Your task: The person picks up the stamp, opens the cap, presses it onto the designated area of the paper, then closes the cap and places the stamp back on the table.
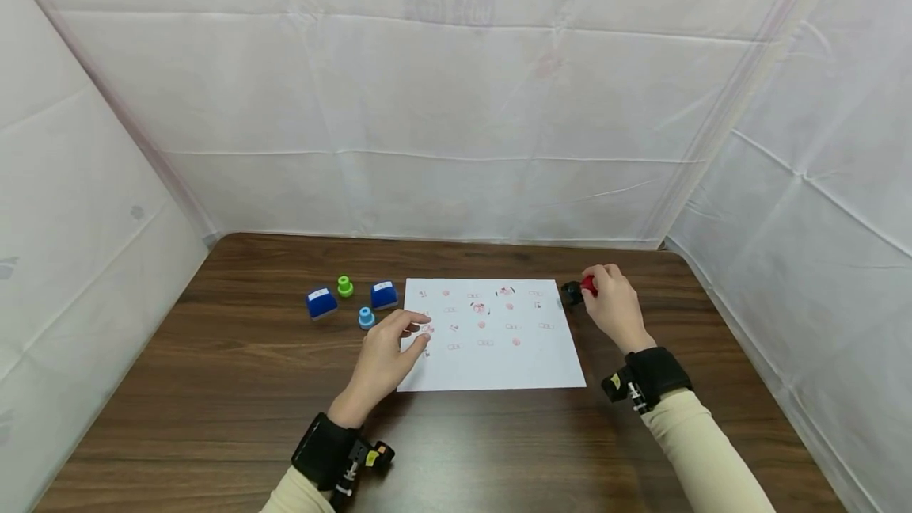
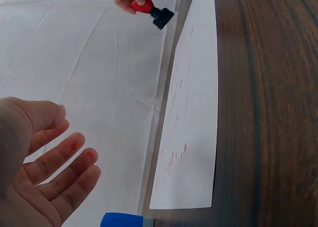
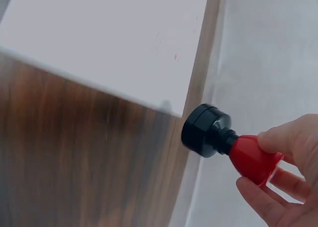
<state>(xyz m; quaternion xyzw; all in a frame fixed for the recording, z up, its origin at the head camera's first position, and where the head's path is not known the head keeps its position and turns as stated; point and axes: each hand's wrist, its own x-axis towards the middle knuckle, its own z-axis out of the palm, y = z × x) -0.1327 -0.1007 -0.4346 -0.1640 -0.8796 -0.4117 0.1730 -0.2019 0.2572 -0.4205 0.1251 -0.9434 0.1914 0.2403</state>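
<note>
My right hand (image 1: pixel 616 311) grips the red handle of a hand stamp (image 3: pixel 253 160) just past the right edge of a white sheet of paper (image 1: pixel 492 374). The stamp's black head points left toward the sheet, tilted on its side in the right wrist view. Rows of small red prints (image 1: pixel 480 308) cover the upper part of the sheet. My left hand (image 1: pixel 381 359) hovers at the sheet's left edge with relaxed fingers and holds nothing. In the left wrist view its thumb and fingertips (image 2: pixel 89 155) stand apart from the paper.
Left of the sheet stand two blue stamps (image 1: pixel 321 304) (image 1: pixel 384 295) with white labels, a small green stamp (image 1: pixel 345 286) and a small light-blue one (image 1: pixel 366 318). The brown wooden table (image 1: pixel 214 386) meets white sheeting (image 1: pixel 442 101) at the back and sides.
</note>
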